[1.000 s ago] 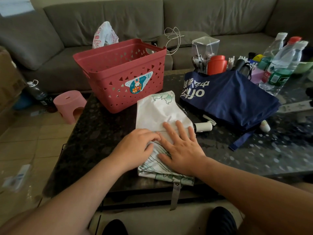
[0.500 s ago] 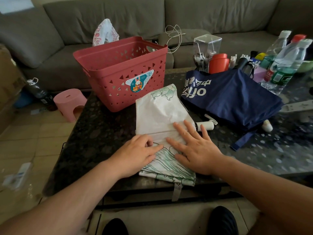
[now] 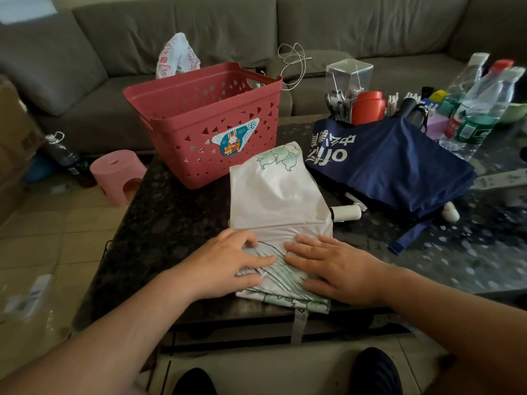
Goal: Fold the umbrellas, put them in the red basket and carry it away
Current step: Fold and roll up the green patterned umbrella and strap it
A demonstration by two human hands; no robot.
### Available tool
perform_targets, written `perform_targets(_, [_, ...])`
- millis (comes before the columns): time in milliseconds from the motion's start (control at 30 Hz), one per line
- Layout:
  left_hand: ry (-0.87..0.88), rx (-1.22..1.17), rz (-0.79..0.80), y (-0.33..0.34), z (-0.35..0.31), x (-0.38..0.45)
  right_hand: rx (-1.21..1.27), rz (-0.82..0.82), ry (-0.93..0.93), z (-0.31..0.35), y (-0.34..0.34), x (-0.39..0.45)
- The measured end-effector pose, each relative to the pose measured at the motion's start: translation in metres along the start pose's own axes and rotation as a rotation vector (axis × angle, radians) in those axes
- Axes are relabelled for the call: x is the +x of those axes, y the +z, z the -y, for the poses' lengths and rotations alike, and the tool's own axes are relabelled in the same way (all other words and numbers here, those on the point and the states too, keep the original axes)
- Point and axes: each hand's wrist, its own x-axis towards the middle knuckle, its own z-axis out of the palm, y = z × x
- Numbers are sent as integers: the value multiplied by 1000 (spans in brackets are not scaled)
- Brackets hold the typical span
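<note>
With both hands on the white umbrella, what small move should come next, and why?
Probably roll the near edge forward. Both hands, left hand and right hand, press the white umbrella, whose far half lies loose; its strap hangs unfastened, and the basket holds no umbrella.

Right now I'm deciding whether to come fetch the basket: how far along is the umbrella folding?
Nothing is finished. The red basket shows no umbrella inside. In hand: the left hand and right hand press the white umbrella, half flattened on the table. Left: finishing it, folding the navy umbrella, loading both, carrying away.
</note>
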Motion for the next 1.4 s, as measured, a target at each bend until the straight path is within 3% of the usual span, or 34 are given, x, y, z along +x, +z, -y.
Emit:
perform_targets(133, [-9,-116,-32,-7,12,-4,127,-214,-20,-7,-4,-4])
perform_targets(233, [-143,-314,-25,-18,19,-2,251,-339,72,-6,-19,0])
perform_targets(300, [-261,-503,-158,-25,20,3,340,-469,229,-5,-33,8])
perform_targets(400, [-435,-631,-510,-34,16,17,355,-641,382,-9,-54,22])
perform_targets(467, [-530,-725,-642,-39,13,30,349,-650,485,-14,-65,32])
perform_targets(600, [-597,-951,-565,-36,13,52,416,-500,760,-24,-74,48])
perform_targets(733, [-709,-1040,-601,-30,16,63,442,-312,939,-29,-69,57])
perform_targets(1000, [-570,-1310,-601,-40,9,66,780,-500,842,-32,-71,60])
perform_targets(1267, [-273,-1318,-647,-55,1,45,1304,-786,685,-34,-80,56])
perform_targets(1400, [-211,-1230,-702,-58,-3,32,1364,-787,579,-28,-95,51])
